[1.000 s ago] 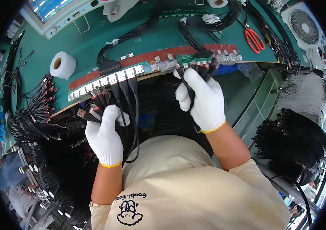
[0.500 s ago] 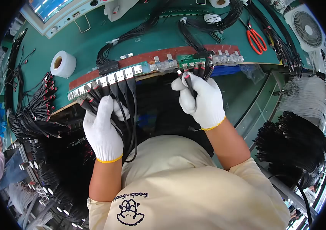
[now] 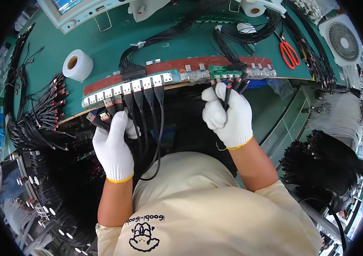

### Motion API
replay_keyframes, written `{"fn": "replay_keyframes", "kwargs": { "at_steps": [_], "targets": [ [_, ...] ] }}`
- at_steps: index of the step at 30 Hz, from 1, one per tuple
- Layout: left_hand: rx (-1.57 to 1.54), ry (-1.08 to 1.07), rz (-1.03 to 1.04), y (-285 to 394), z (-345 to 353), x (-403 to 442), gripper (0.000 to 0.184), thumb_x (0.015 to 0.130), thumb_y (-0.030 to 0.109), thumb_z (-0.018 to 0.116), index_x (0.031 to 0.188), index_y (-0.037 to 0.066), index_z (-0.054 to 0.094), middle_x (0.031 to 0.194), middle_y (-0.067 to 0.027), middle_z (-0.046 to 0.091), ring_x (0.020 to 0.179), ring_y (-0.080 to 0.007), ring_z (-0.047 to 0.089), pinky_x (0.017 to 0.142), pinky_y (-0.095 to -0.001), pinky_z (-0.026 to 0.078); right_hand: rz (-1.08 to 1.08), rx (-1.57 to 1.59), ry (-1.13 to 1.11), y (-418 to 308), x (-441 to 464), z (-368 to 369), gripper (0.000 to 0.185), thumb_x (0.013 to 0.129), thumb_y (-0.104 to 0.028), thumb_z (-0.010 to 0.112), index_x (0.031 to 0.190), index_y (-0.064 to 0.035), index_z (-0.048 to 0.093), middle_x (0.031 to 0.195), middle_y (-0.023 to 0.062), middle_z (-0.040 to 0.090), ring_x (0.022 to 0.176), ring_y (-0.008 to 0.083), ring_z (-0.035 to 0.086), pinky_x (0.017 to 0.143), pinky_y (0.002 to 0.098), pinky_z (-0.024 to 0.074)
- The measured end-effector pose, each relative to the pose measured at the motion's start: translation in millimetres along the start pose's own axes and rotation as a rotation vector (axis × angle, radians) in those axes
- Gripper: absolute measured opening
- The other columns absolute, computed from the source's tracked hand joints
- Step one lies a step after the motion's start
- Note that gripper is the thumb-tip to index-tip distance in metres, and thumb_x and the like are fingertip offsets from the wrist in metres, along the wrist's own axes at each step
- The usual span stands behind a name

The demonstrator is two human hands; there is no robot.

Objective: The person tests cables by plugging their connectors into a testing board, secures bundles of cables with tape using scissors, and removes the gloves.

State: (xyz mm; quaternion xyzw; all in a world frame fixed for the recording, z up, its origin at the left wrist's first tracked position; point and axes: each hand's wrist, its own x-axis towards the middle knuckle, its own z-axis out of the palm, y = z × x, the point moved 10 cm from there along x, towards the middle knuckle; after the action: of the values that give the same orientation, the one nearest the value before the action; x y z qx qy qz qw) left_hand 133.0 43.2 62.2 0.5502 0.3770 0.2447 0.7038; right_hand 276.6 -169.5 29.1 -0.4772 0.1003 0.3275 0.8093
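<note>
My left hand [image 3: 115, 147], in a white glove, is closed around several black cables with USB plugs [image 3: 110, 104] that point up toward a long strip of white sockets [image 3: 115, 90]. Several black plugs [image 3: 149, 94] sit in the strip's right part, their cables hanging down. My gloved right hand [image 3: 229, 112] is closed on several black cable ends [image 3: 232, 84] with red-ringed small plugs, just below a green circuit board [image 3: 219, 72]. Clear connectors [image 3: 195, 74] lie between strip and board. Fingers partly hide the cables in both hands.
A white roll [image 3: 78, 65] and a cable bundle [image 3: 49, 102] are on the left of the green bench. Red-handled cutters [image 3: 289, 54] and a fan [image 3: 342, 37] are at the right. A monitor [image 3: 83, 13] stands at the back left. Black cables [image 3: 322, 164] hang at right.
The view has shifted, so the bench appears further right and lower. One more plug sits in the socket strip beside those there before. Both hands still hold their cables.
</note>
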Motion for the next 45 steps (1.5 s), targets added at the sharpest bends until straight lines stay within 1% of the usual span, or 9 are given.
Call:
{"fn": "replay_keyframes", "kwargs": {
  "at_steps": [6,11,14,19,27,35,39,43,45],
  "targets": [
    [-0.029,-0.016,0.018,7.5,11.7,2.1,0.016,0.091,0.014,0.06,0.091,-0.001,0.056,0.07,-0.0046,0.056,0.058,-0.0125,0.052,0.058,-0.0266,0.043,-0.092,0.005,0.092,-4.9,-2.7,0.9,0.028,0.091,-0.021,0.055,0.087,0.0051,0.064,0.047,0.0029,0.044,0.037,0.0119,0.038,0.038,0.0274,0.0284],
    [-0.014,-0.017,-0.01,8.4,8.7,-0.6,0.015,0.092,0.015,0.059,0.092,0.0,0.057,0.074,-0.0034,0.058,0.061,-0.0117,0.053,0.058,-0.0258,0.042,-0.133,-0.206,0.165,-25.2,-10.8,-2.1,0.031,0.092,-0.023,0.055,0.095,0.007,0.063,0.06,0.0101,0.057,0.053,0.0184,0.054,0.051,0.0304,0.0432],
    [0.067,-0.002,0.019,10.9,-4.5,2.6,0.016,0.091,0.016,0.059,0.095,0.0,0.059,0.077,-0.0018,0.058,0.063,-0.0105,0.054,0.059,-0.025,0.043,-0.511,-0.411,0.296,-65.9,-23.3,-28.7,0.028,0.093,-0.022,0.058,0.092,0.005,0.066,0.059,0.0062,0.056,0.053,0.015,0.052,0.052,0.0283,0.041],
    [0.039,-0.073,-0.04,-0.6,-8.6,9.2,0.018,0.091,0.019,0.061,0.089,0.001,0.06,0.073,-0.0021,0.057,0.062,-0.0104,0.054,0.059,-0.0263,0.044,-0.127,-0.422,0.215,-29.3,-19.3,-17.3,0.029,0.089,-0.024,0.063,0.084,0.0036,0.069,0.051,-0.0029,0.044,0.041,0.0056,0.036,0.041,0.0226,0.0269],
    [0.067,-0.081,-0.079,-1.4,-6.8,5.3,0.02,0.091,0.018,0.059,0.083,0.0,0.058,0.067,-0.0026,0.053,0.06,-0.0119,0.052,0.057,-0.0267,0.043,-0.095,-0.481,0.123,-24.0,-15.4,-3.7,0.03,0.086,-0.027,0.063,0.07,-0.0016,0.065,0.051,-0.0011,0.047,0.041,0.0072,0.038,0.042,0.0235,0.0277],
    [0.046,-0.003,-0.002,1.8,-4.8,10.0,0.022,0.093,0.017,0.056,0.08,0.0,0.053,0.064,-0.0024,0.046,0.056,-0.0139,0.048,0.056,-0.0294,0.042,-0.092,-0.299,-0.079,-14.4,-10.5,-1.5,0.032,0.091,-0.022,0.058,0.107,0.0046,0.064,0.06,0.0023,0.054,0.051,0.012,0.05,0.052,0.0267,0.0408],
    [0.068,-0.041,0.023,5.1,1.6,14.3,0.026,0.096,0.024,0.052,0.087,-0.001,0.055,0.063,-0.0034,0.048,0.057,-0.0146,0.051,0.056,-0.0301,0.044,-0.019,-0.424,-0.069,-13.0,-11.0,1.6,0.034,0.092,-0.021,0.056,0.114,0.0045,0.062,0.063,0.0036,0.058,0.052,0.0122,0.051,0.052,0.0274,0.0426],
    [0.034,-0.037,-0.082,-4.2,-12.5,13.3,0.048,0.101,0.035,0.038,0.108,-0.007,0.061,0.068,-0.008,0.059,0.061,-0.015,0.056,0.059,-0.0277,0.045,0.035,-0.183,-0.196,-6.4,-7.5,7.6,0.037,0.094,-0.022,0.052,0.113,0.0081,0.06,0.062,0.0082,0.058,0.051,0.0172,0.053,0.048,0.029,0.0416],
    [0.131,-0.017,-0.018,0.1,-19.1,9.8,0.046,0.101,0.033,0.04,0.106,-0.007,0.063,0.068,-0.0072,0.059,0.062,-0.0136,0.056,0.06,-0.0261,0.044,-0.031,-0.184,-0.169,-7.3,-9.7,2.8,0.036,0.094,-0.022,0.051,0.111,0.0082,0.061,0.063,0.0092,0.058,0.052,0.0175,0.053,0.048,0.0288,0.0429]
  ]
}}
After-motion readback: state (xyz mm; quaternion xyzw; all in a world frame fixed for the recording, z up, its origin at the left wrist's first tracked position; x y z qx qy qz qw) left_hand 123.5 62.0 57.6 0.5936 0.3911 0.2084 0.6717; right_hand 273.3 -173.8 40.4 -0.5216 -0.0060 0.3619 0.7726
